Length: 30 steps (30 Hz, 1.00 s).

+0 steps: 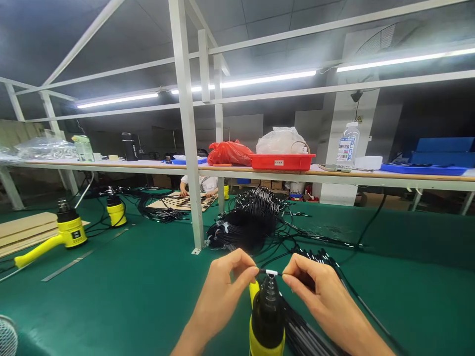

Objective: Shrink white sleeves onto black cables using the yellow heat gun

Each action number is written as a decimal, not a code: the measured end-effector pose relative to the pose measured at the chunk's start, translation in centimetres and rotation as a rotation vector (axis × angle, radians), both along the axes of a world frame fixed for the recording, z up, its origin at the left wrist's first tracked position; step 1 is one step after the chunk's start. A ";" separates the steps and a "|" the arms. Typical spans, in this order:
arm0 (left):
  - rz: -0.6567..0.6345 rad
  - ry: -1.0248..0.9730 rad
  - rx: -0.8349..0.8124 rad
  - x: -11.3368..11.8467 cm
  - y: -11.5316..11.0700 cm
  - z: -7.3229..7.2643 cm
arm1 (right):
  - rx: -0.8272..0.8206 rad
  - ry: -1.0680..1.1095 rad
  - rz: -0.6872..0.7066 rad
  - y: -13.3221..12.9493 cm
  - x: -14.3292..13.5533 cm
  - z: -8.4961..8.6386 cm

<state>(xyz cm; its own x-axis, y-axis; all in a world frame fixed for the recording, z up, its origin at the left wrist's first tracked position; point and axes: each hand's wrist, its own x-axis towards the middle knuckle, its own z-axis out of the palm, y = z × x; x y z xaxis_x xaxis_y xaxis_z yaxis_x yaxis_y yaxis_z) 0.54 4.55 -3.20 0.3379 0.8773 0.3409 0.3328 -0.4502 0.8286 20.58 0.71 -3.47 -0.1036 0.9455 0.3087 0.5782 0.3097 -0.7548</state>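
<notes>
Between my two hands a thin black cable (262, 271) is stretched level, with a white sleeve (271, 272) around its middle. My left hand (227, 287) pinches the cable at its left side between thumb and forefinger. On the other side of the sleeve my right hand (315, 282) pinches it the same way. Directly below the sleeve stands a yellow and black heat gun (267, 316), upright, its nozzle pointing up at the cable. A bundle of black cables (302, 329) lies beside the heat gun, partly under my right forearm.
Coiled black cables (241, 227) are heaped beyond my hands. Two more heat guns, one nearer (70, 230) and one farther (116, 210), stand at left near flat boards (27, 230). A white post (189, 148) rises from the green table (141, 291). Across it, a co-worker's hand (184, 191) shows.
</notes>
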 end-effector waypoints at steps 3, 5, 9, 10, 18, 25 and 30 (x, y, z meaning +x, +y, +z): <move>-0.004 -0.047 0.035 0.0 0.1 -0.1 | 0.002 0.014 -0.001 0.0 0.0 -0.1; -0.004 -0.070 0.049 0.0 0.2 -0.3 | 0.005 0.022 -0.003 0.1 0.0 -0.1; 0.019 -0.081 0.051 0.0 0.3 -0.6 | -0.012 0.032 -0.007 0.3 0.1 -0.2; 0.022 -0.081 0.049 0.0 0.3 -0.6 | -0.018 0.034 -0.009 0.3 0.1 -0.3; 0.004 0.050 0.031 -0.3 -0.2 -0.1 | -0.060 -0.029 -0.013 -0.2 0.5 0.4; 0.068 0.142 0.061 -0.1 -0.2 -0.5 | -0.039 -0.109 -0.021 -0.3 0.4 0.2; 0.024 0.055 0.049 0.0 -0.3 -0.4 | -0.015 -0.027 -0.032 -0.1 0.1 -0.1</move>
<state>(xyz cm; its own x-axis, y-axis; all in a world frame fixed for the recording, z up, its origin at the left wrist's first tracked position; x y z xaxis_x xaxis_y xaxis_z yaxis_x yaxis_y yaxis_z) 0.58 4.28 -3.59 0.3360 0.8682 0.3651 0.3887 -0.4809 0.7859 20.71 0.65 -3.59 -0.0817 0.9529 0.2922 0.6078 0.2800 -0.7431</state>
